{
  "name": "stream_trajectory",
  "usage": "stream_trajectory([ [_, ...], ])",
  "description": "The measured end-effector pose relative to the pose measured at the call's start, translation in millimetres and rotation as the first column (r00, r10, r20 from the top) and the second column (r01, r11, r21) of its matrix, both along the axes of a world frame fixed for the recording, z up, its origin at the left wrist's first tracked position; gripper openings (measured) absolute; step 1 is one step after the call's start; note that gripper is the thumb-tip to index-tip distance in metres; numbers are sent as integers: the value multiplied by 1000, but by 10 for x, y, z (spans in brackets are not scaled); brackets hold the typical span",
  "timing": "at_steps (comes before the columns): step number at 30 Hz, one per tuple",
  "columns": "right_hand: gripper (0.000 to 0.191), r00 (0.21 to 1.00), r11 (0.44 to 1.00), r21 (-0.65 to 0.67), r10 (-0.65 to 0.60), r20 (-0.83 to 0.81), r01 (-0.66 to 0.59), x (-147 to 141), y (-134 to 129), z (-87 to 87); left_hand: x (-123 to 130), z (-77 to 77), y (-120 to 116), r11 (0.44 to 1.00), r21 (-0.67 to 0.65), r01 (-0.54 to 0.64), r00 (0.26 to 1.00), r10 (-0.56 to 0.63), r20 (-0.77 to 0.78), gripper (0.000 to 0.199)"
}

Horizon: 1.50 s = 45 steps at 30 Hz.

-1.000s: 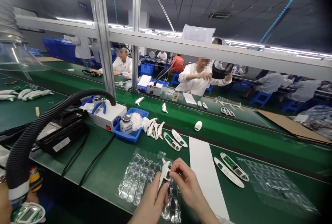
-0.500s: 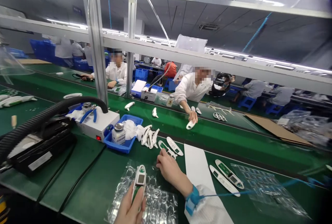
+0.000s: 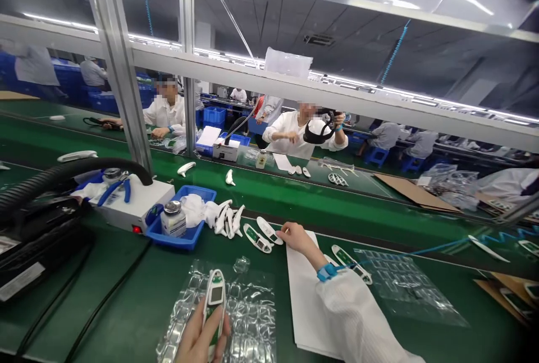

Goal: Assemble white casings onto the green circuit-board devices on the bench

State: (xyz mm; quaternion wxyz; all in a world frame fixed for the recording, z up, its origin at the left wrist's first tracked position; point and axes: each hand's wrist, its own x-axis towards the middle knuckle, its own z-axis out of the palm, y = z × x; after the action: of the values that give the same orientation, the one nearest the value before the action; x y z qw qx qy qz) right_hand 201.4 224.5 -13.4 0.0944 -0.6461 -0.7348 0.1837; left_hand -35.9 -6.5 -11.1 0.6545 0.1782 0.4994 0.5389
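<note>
Left hand (image 3: pixel 197 340) near bottom edge, fingers wrapped round white thermometer (image 3: pixel 214 304), screen side up, over bubble wrap (image 3: pixel 248 318).

Change: a second ago both hands worked this unit together. Now right hand (image 3: pixel 297 238) has let go, reached far across paper sheet (image 3: pixel 305 295), now at sheet's far-left corner, just right of two open shells (image 3: pixel 261 234). Half a second ago it sat directly on those shells. Right fingers curled; holding anything or not, cannot tell.

Judgement: unit parked one-handed while right fetches next part. Blue wrist strap (image 3: pixel 326 271) on right wrist.
</note>
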Motion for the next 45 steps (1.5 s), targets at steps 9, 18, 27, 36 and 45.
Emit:
stream_trajectory([
  [9,16,994,983,148,-100,-50,106,-155,-107,217,-179,185,-227,999,22,28,993,-25,-116,48],
  [18,22,699,752,187,657,-281,-632,-680,-1510,713,-204,10,-578,999,29,20,990,-16,-140,47],
  [27,20,850,930,154,367,-377,-333,-1028,-1486,92,-223,-439,-783,1000,-7,-18,969,15,-245,45],
  [36,18,900,967,196,228,-371,-164,-1061,-1482,-309,-304,-435,-815,995,-3,-98,955,93,-281,47],
  [45,24,805,965,237,227,-549,-111,-1042,-1760,-13,-215,-328,-760,990,-10,-140,946,131,-296,41],
])
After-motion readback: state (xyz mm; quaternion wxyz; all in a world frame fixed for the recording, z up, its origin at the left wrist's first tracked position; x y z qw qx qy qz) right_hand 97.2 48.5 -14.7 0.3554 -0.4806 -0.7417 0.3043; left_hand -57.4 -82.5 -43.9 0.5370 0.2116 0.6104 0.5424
